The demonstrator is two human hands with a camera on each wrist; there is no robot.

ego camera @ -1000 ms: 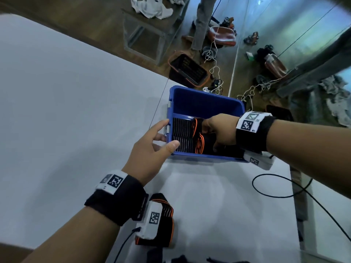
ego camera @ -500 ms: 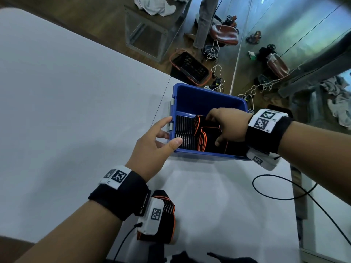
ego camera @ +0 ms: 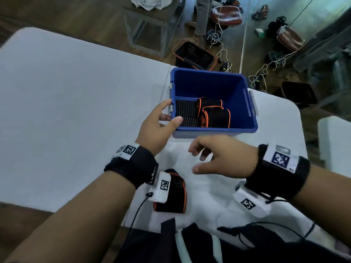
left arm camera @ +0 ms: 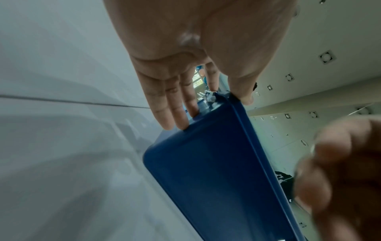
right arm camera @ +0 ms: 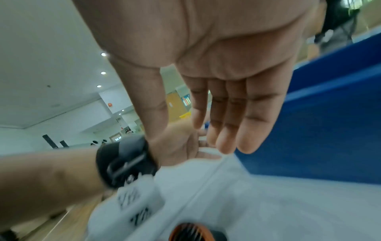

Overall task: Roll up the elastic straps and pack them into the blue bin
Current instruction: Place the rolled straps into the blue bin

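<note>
Strap roll sits by our left wrist

Left hand [ego camera: 158, 128] grips the blue bin [ego camera: 250, 128] corner w/ rolled straps [ego camera: 215, 118] inside. Right hand [ego camera: 222, 158] is loose, empty. Next roll [ego camera: 173, 199] lies under the left wrist, so the right must cross over, we'd guess.

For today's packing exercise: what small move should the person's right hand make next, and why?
Probably reach the empty right hand down-left to the rolled black, orange-edged elastic strap lying on the white table beneath the left wrist. The left hand already steadies the blue plastic bin, which holds other rolls and has room.
</note>
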